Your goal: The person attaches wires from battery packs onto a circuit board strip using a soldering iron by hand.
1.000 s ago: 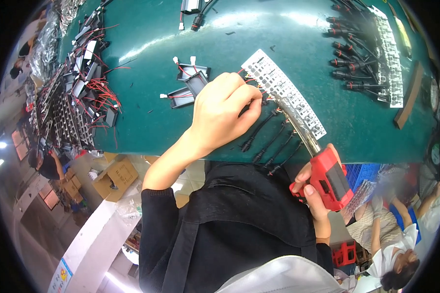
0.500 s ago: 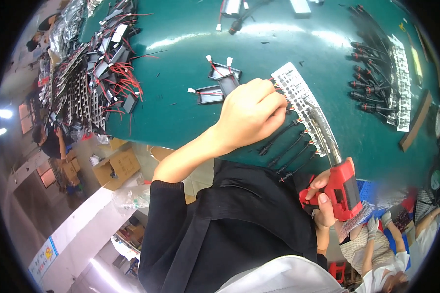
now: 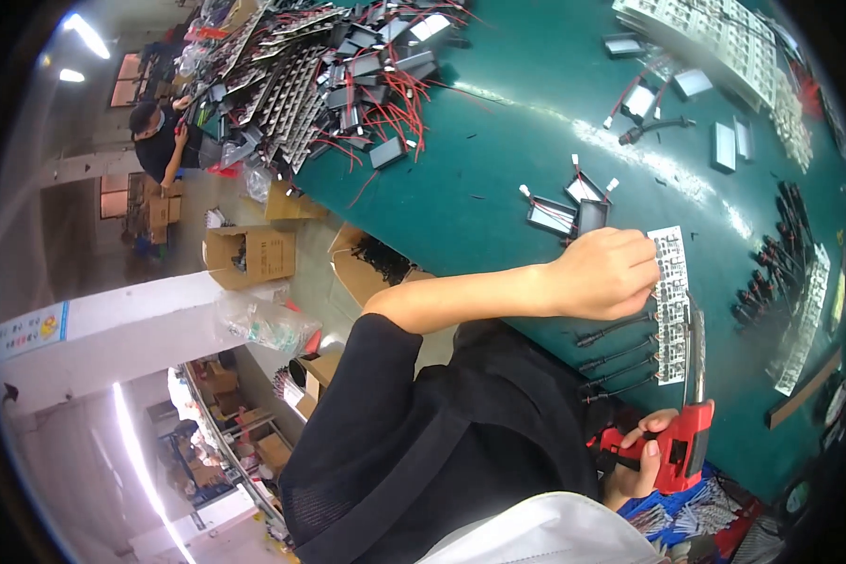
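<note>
A narrow white circuit board strip (image 3: 669,348) lies on the green table near its front edge. Several black cables with connectors (image 3: 620,359) stick out from its left side toward me. My left hand (image 3: 611,273) is closed with its fingertips at the strip's upper left edge; whatever they pinch is hidden. In my right hand (image 3: 641,461) is a red soldering gun (image 3: 683,449), gripped by its handle. Its long metal barrel points away from me along the strip's right side, and the exact contact at the tip cannot be made out.
Beyond my left hand lie small grey cases (image 3: 552,216) with white plugs. A heap of strips and red-wired cases (image 3: 348,94) covers the far left. At right are a finished-looking strip (image 3: 804,324) with black cables and a brown bar (image 3: 804,390). White boards (image 3: 705,38) are stacked at the back.
The whole view has turned, so the table and my hands appear farther right and lower. My left hand stays at the strip, and my right hand keeps hold of the soldering gun beside it.
</note>
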`<move>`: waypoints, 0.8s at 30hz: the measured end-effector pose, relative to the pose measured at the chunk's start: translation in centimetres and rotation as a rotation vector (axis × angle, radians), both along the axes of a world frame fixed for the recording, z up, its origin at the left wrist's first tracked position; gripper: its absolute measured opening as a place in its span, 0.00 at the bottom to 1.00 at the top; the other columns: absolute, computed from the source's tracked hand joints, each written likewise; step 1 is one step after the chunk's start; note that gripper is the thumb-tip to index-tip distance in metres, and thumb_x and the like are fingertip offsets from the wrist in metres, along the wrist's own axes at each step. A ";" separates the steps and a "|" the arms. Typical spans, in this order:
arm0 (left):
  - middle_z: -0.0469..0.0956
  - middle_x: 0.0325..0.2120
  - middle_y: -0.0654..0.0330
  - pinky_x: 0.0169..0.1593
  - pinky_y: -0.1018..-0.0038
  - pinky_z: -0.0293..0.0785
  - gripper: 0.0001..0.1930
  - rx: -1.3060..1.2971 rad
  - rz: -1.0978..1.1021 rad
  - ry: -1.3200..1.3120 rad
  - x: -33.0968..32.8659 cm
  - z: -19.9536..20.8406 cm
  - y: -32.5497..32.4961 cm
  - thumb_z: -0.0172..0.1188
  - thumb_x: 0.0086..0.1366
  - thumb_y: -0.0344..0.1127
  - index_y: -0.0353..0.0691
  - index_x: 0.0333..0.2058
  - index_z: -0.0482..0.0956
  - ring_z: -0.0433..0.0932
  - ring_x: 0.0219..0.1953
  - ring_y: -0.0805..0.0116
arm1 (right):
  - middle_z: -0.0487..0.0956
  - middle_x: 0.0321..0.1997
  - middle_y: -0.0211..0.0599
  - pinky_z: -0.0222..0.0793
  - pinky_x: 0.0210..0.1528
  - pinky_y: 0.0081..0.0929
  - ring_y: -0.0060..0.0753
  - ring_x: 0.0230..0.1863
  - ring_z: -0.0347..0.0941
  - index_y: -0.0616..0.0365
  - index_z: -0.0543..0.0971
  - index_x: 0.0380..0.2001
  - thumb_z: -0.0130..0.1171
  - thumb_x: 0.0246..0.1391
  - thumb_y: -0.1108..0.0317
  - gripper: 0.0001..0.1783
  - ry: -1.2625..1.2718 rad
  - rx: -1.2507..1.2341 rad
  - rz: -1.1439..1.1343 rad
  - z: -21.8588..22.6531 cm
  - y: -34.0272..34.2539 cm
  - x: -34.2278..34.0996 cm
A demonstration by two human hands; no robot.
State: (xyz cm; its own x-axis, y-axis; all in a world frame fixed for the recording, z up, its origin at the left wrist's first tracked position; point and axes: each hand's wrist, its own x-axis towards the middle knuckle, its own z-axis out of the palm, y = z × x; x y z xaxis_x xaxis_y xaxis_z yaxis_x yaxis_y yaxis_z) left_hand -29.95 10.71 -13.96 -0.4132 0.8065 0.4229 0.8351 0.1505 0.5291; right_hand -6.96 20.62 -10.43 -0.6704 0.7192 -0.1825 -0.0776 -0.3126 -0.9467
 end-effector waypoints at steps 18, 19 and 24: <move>0.70 0.47 0.52 0.50 0.62 0.69 0.17 -0.412 0.841 0.128 -6.0 1.7 -21.4 0.62 0.58 0.39 0.39 0.44 0.74 0.70 0.48 0.50 | 0.66 0.37 0.47 0.66 0.22 0.13 0.30 0.36 0.62 0.72 0.48 0.64 0.50 0.47 0.70 0.42 0.134 0.049 0.080 -1.0 2.0 1.8; 0.70 0.48 0.53 0.51 0.62 0.69 0.15 -0.420 0.803 0.118 -4.9 2.1 -20.2 0.63 0.57 0.38 0.40 0.42 0.74 0.70 0.48 0.50 | 0.66 0.37 0.47 0.66 0.22 0.13 0.30 0.36 0.62 0.72 0.47 0.65 0.50 0.47 0.70 0.43 0.137 0.052 0.078 -1.0 2.0 1.8; 0.72 0.51 0.59 0.54 0.59 0.66 0.09 -0.326 0.513 0.081 -0.7 2.1 -17.3 0.64 0.53 0.33 0.41 0.31 0.75 0.70 0.50 0.53 | 0.66 0.37 0.47 0.66 0.22 0.13 0.30 0.36 0.61 0.71 0.45 0.65 0.50 0.47 0.70 0.44 0.122 0.035 0.066 -1.1 2.1 1.7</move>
State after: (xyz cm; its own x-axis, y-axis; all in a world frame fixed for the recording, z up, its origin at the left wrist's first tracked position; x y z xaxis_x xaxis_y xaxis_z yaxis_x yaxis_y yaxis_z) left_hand -30.66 -6.59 -11.84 -0.7601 0.6062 0.2340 0.6488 0.6878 0.3256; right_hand -5.25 22.71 -11.57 -0.7320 0.6775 -0.0724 -0.1734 -0.2881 -0.9418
